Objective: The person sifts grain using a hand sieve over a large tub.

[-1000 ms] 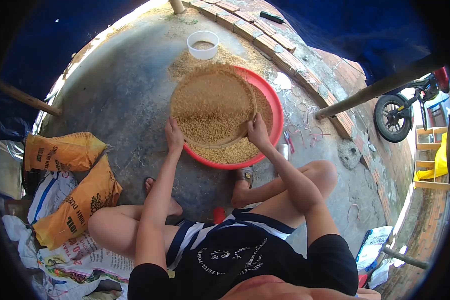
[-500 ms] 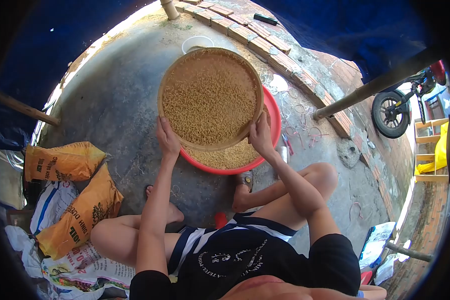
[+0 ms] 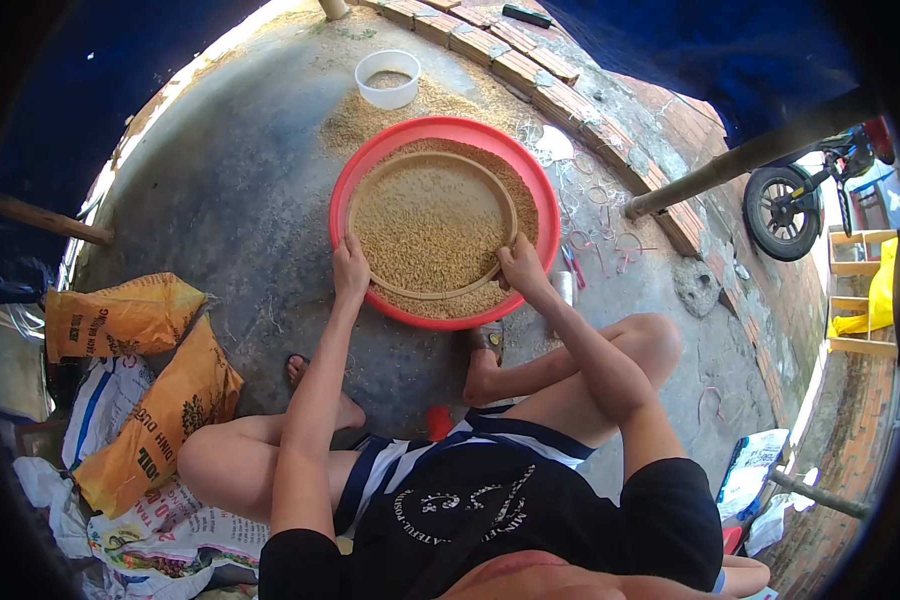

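Observation:
My left hand (image 3: 351, 269) grips the near left rim of a round, shallow sieve (image 3: 430, 225). On the near right rim my right hand (image 3: 520, 266) is closed too. Small tan grains or pellets lie thickest in the sieve's near part, while its far part is thinly covered. The sieve is over a wide red basin (image 3: 544, 200), which holds more of the same tan material around the sieve's edge. Whether the sieve touches that material is hidden.
A white tub (image 3: 388, 92) stands beyond the basin beside spilled grain (image 3: 355, 122). Orange sacks (image 3: 180, 415) lie at left. A can (image 3: 565, 287) and red-handled tool (image 3: 574, 264) are right of the basin. A brick edging (image 3: 530, 72) curves behind; a pole (image 3: 755, 155) slants at right.
Both my hands have lowered the sieve toward me, and it looks smaller. The basin's far rim, the white tub and the spilled grain now show more fully.

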Motion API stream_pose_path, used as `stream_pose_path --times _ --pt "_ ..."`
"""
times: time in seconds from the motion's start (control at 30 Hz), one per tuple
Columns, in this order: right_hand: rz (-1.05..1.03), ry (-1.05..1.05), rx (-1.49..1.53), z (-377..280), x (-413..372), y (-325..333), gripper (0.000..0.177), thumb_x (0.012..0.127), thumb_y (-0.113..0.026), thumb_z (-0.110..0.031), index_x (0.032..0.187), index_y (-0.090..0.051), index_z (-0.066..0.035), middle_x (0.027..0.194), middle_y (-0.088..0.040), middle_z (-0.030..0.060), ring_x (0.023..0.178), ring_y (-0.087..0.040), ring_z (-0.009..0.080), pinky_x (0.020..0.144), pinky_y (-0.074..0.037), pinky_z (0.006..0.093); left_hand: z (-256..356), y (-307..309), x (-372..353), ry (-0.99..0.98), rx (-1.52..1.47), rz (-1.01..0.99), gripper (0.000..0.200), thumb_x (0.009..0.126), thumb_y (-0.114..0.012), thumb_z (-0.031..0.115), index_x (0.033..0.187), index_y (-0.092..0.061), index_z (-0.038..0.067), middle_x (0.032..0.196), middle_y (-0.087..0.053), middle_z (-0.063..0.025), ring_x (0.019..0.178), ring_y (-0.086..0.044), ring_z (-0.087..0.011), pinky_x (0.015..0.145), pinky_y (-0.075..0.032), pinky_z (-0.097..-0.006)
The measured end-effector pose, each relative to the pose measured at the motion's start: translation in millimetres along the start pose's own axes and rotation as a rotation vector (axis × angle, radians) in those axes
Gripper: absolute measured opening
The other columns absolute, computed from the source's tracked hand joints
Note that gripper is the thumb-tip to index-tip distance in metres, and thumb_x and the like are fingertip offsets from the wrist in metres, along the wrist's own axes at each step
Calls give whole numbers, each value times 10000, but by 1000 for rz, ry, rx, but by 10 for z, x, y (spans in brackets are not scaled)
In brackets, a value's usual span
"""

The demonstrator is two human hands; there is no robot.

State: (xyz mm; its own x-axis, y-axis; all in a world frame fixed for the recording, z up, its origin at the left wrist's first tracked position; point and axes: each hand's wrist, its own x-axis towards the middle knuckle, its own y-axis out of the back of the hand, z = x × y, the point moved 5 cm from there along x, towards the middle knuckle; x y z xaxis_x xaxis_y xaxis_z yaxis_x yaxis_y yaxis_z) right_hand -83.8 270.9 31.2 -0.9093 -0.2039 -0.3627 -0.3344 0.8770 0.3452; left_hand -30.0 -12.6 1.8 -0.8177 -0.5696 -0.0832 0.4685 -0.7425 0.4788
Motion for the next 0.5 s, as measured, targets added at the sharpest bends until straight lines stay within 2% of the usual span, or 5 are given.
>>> stream_pose_path --times 0.07,0.13,0.3,0.43,0.5 --pt "102 191 49 -215 -76 64 252 787 -393 -107 931 -351 95 568 -527 142 383 -514 193 353 -426 292 348 140 -5 -237 -130 105 451 869 -277 311 910 -516 -69 808 -550 -262 800 -529 -393 685 -398 -404" --pt "99 99 39 -84 -39 19 248 790 -392 -109 924 -371 100 557 -529 140 384 -515 189 353 -427 287 242 101 27 -221 -103 78 449 876 -271 313 889 -503 -71 726 -539 -235 758 -533 -369 681 -389 -408" --pt "-129 -276 -28 452 -96 -191 281 836 -385 -153 715 -531 54 527 -543 103 391 -519 151 351 -430 256 -285 -116 -206 359 -10 -223 444 873 -270 312 861 -512 -59 601 -518 -142 490 -539 -217 418 -403 -327" --pt "-204 -218 87 288 -262 -353 245 851 -403 -171 962 -402 48 597 -561 117 390 -518 141 352 -435 254 -611 -25 -29 236 -23 -217 436 866 -280 319 845 -526 -41 571 -519 -106 378 -488 -181 313 -356 -287" --pt "-173 -110 137 -44 -333 -421 202 835 -396 -137 886 -414 57 597 -559 139 396 -528 163 352 -442 266 -727 61 191 125 -345 -171 424 863 -294 324 857 -518 -35 575 -524 -94 391 -489 -177 309 -361 -294"
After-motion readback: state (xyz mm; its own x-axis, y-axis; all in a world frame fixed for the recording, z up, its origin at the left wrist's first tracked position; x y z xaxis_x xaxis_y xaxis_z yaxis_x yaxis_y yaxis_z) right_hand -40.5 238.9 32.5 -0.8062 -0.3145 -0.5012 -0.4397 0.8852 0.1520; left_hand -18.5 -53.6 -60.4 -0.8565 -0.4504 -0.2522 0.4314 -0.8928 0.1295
